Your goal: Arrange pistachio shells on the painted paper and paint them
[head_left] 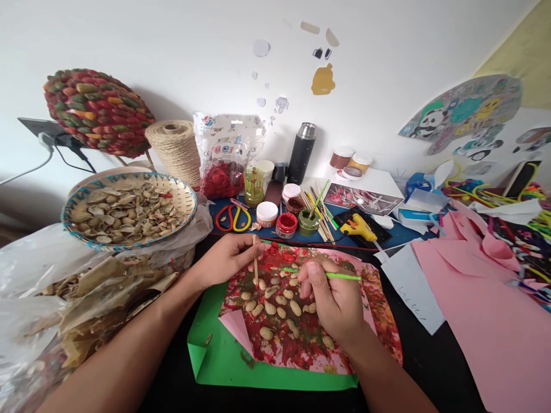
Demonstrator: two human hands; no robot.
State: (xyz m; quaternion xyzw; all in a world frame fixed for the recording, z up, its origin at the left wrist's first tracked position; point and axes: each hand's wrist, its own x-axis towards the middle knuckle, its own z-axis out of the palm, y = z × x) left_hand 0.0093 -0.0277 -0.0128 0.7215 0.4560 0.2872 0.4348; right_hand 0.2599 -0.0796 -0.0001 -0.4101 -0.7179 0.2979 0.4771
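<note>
- Black worktop point(434, 367): carrying the lot.
- Bright green sheet point(215, 370): lying along the worktop's near edge, near-left corner curling; snagging that could drag everything on top.
- Paint-smeared pink paper sheet point(297, 358): overlying the green one, near-left corner folding up; if its paint is wet, bare peanuts could be picking up stains.
- Round woven basket with blue-trimmed rim point(70, 225): sitting toward the worktop's left edge, holding split tan peanut shells point(124, 212); might spill if bumped.
- Right hand point(331, 292): fingers pinching a thin green-handled paintbrush point(346, 276); can't tell if its tip is touching a peanut.
- Left hand point(226, 258): fingers grasping a pale wooden stick point(255, 261), maybe a pair, pointing down.
- Open round jars, far side: red paint jar point(286, 225); dark-green paint jar point(308, 223) with another green-handled brush point(319, 198) standing in it. Knocking that handle could tip it.
- Whole tan peanuts point(270, 308): lying mid-sheet, mostly unpainted; may roll if the stick slips.
</note>
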